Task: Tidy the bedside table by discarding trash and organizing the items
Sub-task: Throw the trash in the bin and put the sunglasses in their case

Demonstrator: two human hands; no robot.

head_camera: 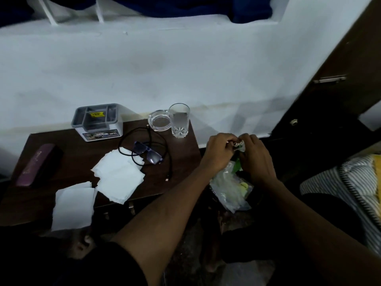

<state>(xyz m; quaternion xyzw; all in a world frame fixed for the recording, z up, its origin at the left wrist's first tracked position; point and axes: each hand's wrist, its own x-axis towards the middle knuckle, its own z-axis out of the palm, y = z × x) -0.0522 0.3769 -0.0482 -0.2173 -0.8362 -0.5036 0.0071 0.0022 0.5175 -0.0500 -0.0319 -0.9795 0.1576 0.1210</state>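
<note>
Both my hands meet just right of the dark wooden bedside table. My left hand and my right hand pinch a small crumpled wrapper between them. Below them hangs a clear plastic bag with green and yellow bits inside. On the table lie white tissues, a paper sheet over the front edge, blue-framed glasses, a black cable, a purple case, a grey organizer box, a glass ashtray and a drinking glass.
A white wall rises behind the table. A dark wooden wardrobe door stands at the right. Striped bedding lies at the right edge. My bare foot shows on the floor below the table.
</note>
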